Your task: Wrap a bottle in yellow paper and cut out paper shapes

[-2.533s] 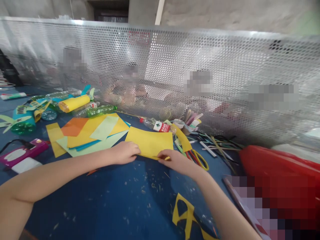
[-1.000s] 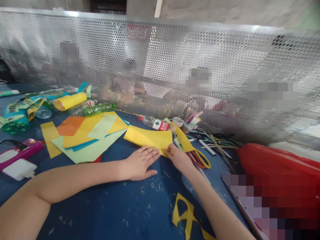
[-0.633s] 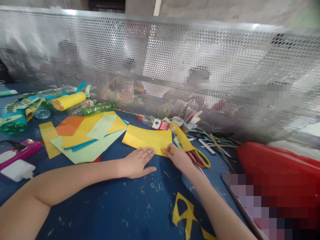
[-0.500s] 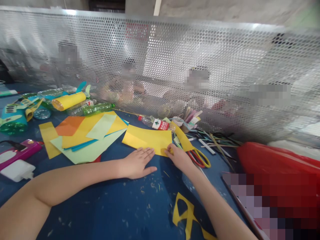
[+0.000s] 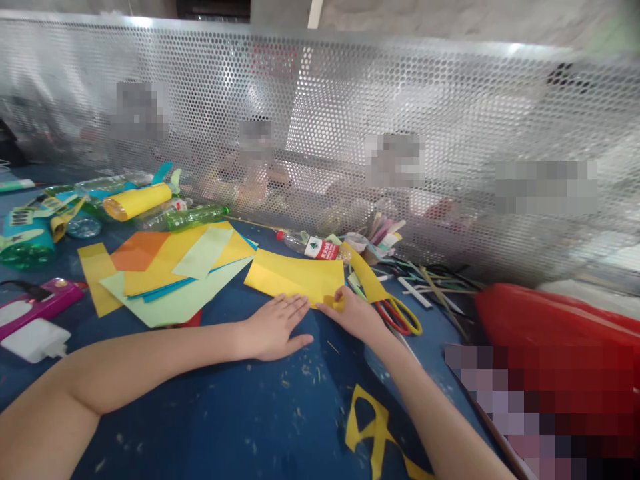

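A: What is the left hand (image 5: 274,327) doing?

B: It lies flat, palm down, on the blue tabletop (image 5: 225,413) with the fingers stretched out and a little apart. It grips nothing. Its fingertips reach the near edge of the yellow rectangular sheet of paper (image 5: 295,277), and the rest of the sheet lies just beyond them.

A: And the right hand (image 5: 353,313)?

B: It is closed in a pinch on the near right corner of the same sheet. The corner is curled up between thumb and fingers. The sheet spreads away from this hand, forward and to its left.

A: How near are the two hands?

B: Close together, side by side along the sheet's near edge, with a small gap between them.

A: What lies around them?

B: The yellow- and red-handled scissors (image 5: 400,315) lie just to the right of the right hand. A clear plastic bottle with a red label (image 5: 313,248) lies past the far edge of the sheet. A loose pile of coloured paper sheets (image 5: 175,270) sits forward and to the left of the left hand. A yellow paper cut-out (image 5: 373,433) lies by the right forearm.
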`<state>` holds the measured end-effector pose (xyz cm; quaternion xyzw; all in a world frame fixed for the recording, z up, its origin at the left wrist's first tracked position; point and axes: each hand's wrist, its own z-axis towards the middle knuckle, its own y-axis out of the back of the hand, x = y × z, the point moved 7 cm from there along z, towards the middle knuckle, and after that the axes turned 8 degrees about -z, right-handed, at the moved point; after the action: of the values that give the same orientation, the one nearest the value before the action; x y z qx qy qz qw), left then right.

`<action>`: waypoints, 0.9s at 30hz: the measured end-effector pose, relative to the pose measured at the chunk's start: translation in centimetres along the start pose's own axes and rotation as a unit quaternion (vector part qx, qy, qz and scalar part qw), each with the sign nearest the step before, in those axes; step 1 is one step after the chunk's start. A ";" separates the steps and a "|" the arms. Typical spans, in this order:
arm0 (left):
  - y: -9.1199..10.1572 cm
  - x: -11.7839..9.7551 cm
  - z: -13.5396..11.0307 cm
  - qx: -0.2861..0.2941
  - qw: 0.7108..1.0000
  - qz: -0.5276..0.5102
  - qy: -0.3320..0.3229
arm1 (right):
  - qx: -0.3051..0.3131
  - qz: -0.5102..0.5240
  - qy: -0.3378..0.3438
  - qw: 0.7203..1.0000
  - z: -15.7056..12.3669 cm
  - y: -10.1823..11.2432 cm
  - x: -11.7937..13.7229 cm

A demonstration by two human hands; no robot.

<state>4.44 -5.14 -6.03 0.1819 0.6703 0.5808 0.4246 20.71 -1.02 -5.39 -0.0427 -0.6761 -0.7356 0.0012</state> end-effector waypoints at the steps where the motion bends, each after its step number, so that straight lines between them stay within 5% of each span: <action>1: 0.0 0.0 0.0 -0.001 1.000 0.000 0.000 | -0.001 -0.002 0.000 1.000 0.0 -0.1 0.0; 19: 0.1 -0.1 -0.1 -0.019 1.000 0.019 -0.003 | -0.049 -0.051 -0.015 0.997 -0.6 0.2 0.8; 27: 0.1 0.0 -0.1 -0.024 0.999 0.023 0.000 | -0.034 0.035 0.016 0.999 0.1 0.5 0.3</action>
<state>4.37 -5.15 -5.95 0.1867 0.6519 0.6062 0.4155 20.44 -0.91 -4.90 -0.0549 -0.6486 -0.7583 0.0368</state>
